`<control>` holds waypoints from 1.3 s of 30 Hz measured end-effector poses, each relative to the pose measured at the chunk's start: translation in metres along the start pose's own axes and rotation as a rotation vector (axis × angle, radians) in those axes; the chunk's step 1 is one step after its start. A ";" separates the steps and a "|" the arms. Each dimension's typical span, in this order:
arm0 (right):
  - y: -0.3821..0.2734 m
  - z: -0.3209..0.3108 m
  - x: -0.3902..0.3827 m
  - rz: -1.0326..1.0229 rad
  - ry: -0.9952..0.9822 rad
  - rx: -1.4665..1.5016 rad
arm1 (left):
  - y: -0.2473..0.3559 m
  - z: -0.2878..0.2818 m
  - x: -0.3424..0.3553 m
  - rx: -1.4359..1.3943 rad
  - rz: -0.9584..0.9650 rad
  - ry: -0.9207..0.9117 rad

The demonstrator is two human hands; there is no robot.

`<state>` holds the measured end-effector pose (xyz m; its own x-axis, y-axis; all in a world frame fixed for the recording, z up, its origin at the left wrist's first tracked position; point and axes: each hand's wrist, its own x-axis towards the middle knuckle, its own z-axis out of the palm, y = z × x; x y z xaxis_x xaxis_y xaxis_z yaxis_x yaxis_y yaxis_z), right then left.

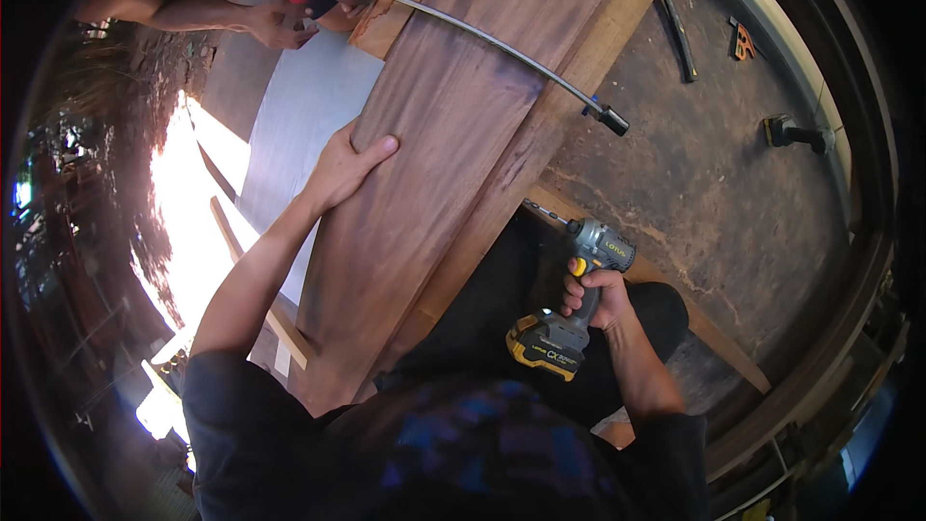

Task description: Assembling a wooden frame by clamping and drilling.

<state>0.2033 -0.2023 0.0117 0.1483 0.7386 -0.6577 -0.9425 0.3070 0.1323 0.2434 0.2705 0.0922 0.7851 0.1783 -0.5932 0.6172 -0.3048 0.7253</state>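
A wide brown wooden board runs diagonally from the upper right down to my lap. Its left edge is in the grip of my left hand, thumb lying on top, the other fingers hidden beneath. My right hand is closed around the handle of a grey and yellow cordless drill. The drill's long twisted bit points left toward the board's right edge, and I cannot tell whether it touches wood. Across the board's upper part lies a long metal bar clamp with a dark end at the right.
At the upper left, a co-worker's hands are near the bar's other end. A pale sheet lies left of the board. On the right floor are a dark long-handled tool, an orange clamp and another power tool. A wooden strip extends beside my knee.
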 end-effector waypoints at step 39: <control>-0.002 0.013 -0.001 -0.036 0.060 0.006 | -0.019 0.006 0.016 0.039 0.097 -0.044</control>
<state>0.2087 -0.1965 0.0217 0.1634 0.6896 -0.7055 -0.9349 0.3366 0.1125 0.2444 0.2741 0.0668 0.8377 0.1052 -0.5360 0.5350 -0.3554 0.7665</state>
